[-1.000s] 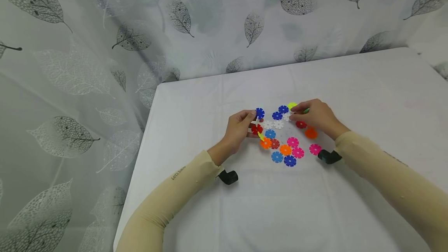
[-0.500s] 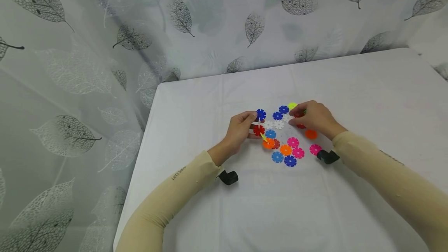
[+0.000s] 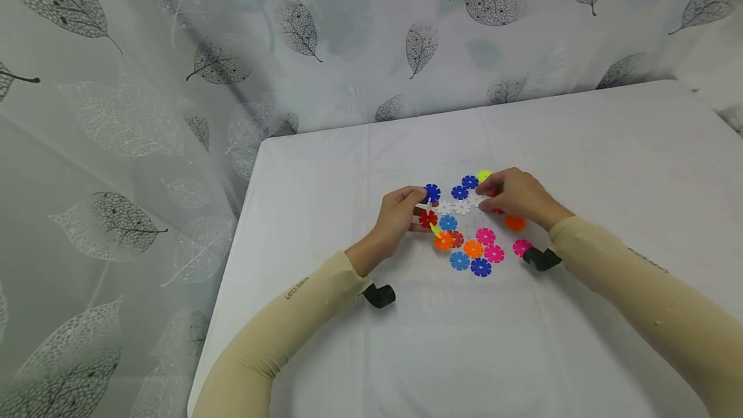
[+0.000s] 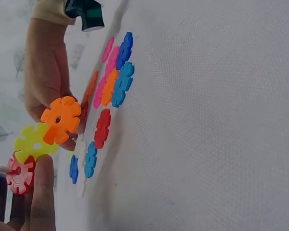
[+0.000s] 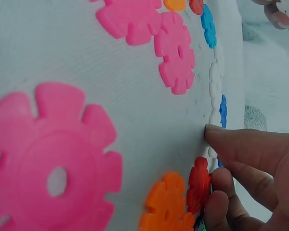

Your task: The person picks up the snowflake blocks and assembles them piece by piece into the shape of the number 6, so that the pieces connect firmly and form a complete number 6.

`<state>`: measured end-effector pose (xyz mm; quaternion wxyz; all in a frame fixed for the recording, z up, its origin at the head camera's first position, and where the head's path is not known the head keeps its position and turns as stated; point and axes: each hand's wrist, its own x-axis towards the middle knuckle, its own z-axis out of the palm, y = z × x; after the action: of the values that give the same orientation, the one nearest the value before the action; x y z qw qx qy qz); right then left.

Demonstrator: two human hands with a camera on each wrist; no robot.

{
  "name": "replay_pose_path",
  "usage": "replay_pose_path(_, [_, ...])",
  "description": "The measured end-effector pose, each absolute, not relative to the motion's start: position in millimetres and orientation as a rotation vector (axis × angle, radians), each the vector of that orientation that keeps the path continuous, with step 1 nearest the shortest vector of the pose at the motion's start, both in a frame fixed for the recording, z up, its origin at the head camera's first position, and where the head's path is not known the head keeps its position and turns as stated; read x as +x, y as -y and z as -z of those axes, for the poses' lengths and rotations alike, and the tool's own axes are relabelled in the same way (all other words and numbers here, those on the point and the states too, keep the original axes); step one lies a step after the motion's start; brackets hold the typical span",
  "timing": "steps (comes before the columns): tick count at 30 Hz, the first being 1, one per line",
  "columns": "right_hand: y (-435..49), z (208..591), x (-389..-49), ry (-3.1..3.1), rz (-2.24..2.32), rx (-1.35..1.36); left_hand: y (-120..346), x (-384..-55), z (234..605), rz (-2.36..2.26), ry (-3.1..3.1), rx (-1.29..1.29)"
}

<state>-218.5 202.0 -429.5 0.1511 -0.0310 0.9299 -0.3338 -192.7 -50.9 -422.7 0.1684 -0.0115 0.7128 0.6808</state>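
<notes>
A chain of 5 linked, notched discs (image 3: 427,218), blue, white, red, yellow and orange, is held raised above the tabletop (image 3: 325,211). Beside it, similar discs (image 3: 473,249) in mixed colours lie flat, some touching, well in from the left and far edges.

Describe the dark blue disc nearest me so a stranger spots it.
On the white-covered table, find the flower-shaped discs. The dark blue disc lies nearest you in that scatter. Its deeper colour separates it from the light blue disc on its left.

Dark letters on the left-hand long beige fabric sleeve (image 3: 284,328) appear to read "Let's Slim". Dark lettering on the right-hand long beige fabric sleeve (image 3: 644,302) is illegible.
</notes>
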Motion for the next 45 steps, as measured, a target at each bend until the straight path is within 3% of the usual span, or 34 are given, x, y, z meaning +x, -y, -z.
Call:
replay_pose_path(10, [-201.8,427.1,-214.1,-2.662,1.049,-0.123,50.4,-191.6,421.8,-1.913,-2.049,-0.042])
replay_pose_path(23, [-187.6,420.4,-207.4,-2.603,1.454,-0.400,50.5,-191.9,422.1,-1.903,-2.072,-0.051])
replay_pose_path(45, [-173.6,407.0,-197.3,-2.591,1.694,-0.376,53.2,-191.1,425.0,-1.966,-2.087,0.078])
